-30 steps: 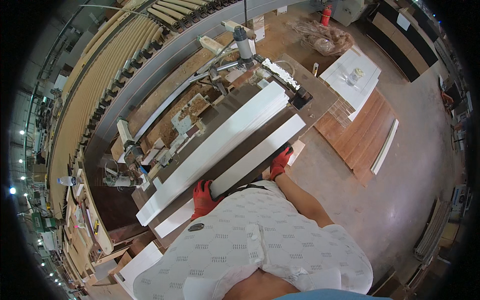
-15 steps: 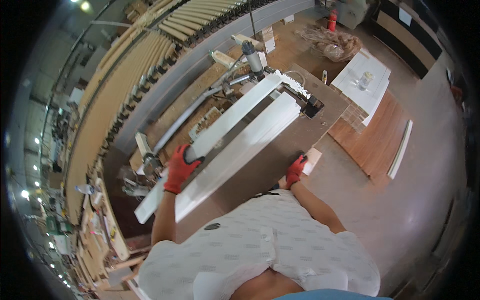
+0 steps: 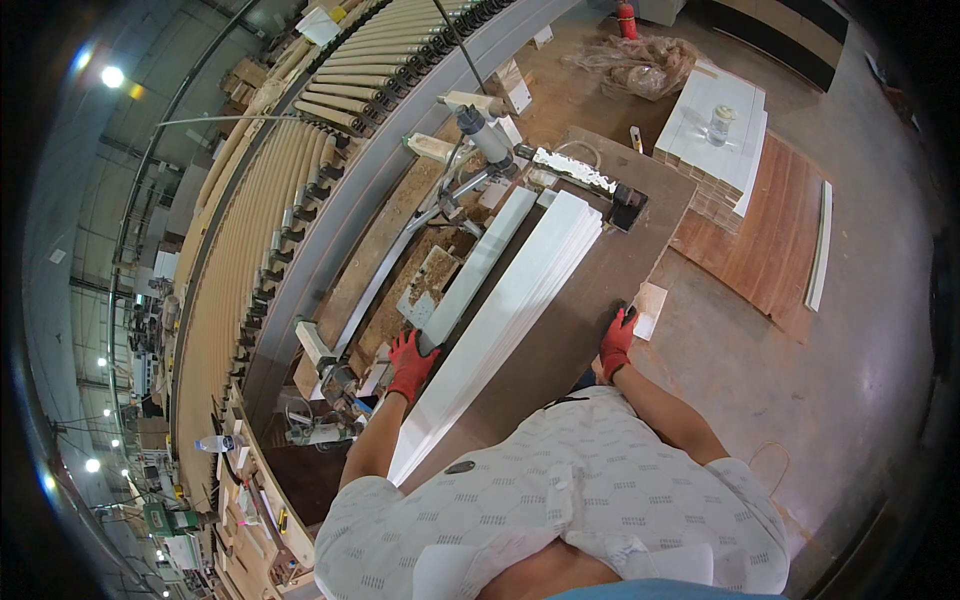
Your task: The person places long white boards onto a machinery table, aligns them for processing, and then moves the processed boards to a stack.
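L hand (image 3: 410, 365), red glove w/ dark fingertips: fingers spread fairly wide over near end of single white strip (image 3: 480, 265); contact looks flat on top, can't tell if it grips. R hand (image 3: 617, 340), same glove type: fingers bunched at R edge of brown table (image 3: 630, 260); fingertip side partly hidden, can't tell if it holds anything.

Single strip: lies lengthwise along table's L side, far end toward far edge, next to machine parts. Stack of white strips (image 3: 510, 320): to R of single strip, approx. same direction, dark gap betw. the two; layers slightly stepped at R side. Near end of stack close to person's L sleeve.

Far edge of table: bar w/ white flaky coating (image 3: 572, 168); dark block (image 3: 628, 207) at its R end, nr far R corner. Grey cylinder (image 3: 482, 137) on machine, L of bar.

Small pale wood piece (image 3: 650, 310) just beyond R edge, beside R hand. Past far R corner: white panels (image 3: 740, 95), stacked, w/ clear jar (image 3: 720, 125) on top; reddish-brown board (image 3: 760, 240) adjacent, narrow white length (image 3: 820, 245) along its R edge. Roller conveyor (image 3: 240, 250) runs L of machine.
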A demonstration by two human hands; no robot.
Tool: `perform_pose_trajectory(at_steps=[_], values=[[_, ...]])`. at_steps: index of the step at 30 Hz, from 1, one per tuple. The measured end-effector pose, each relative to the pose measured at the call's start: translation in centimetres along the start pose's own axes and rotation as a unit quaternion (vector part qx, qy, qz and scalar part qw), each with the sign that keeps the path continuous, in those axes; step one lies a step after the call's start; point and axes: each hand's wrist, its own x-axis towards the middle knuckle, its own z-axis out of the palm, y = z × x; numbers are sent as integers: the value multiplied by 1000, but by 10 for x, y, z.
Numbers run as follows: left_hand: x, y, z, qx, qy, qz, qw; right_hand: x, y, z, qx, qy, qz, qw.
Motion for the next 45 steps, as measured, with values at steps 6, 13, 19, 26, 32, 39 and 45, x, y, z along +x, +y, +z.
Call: perform_pose_trajectory(at_steps=[6,13,19,26,32,39,45], values=[[10,1,5,46,54,73,995,4,16,3,-45,21,-42,998],[13,4,1,71,-12,99,993,8,22,4,-32,5,-17,999],[24,-3,7,113,-2,34,993,-3,5,-1,1,-15,-8,1000],[41,0,14,48,-32,49,997,-7,-5,2,-37,18,-20,999],[47,-3,11,1,-69,34,997,5,14,-1,-81,-19,-26,996],[48,-5,16,-17,-59,29,998,11,19,-4,-69,15,-32,997],[37,-25,27,-22,-32,40,998,-6,-8,-7,23,-35,10,999]])
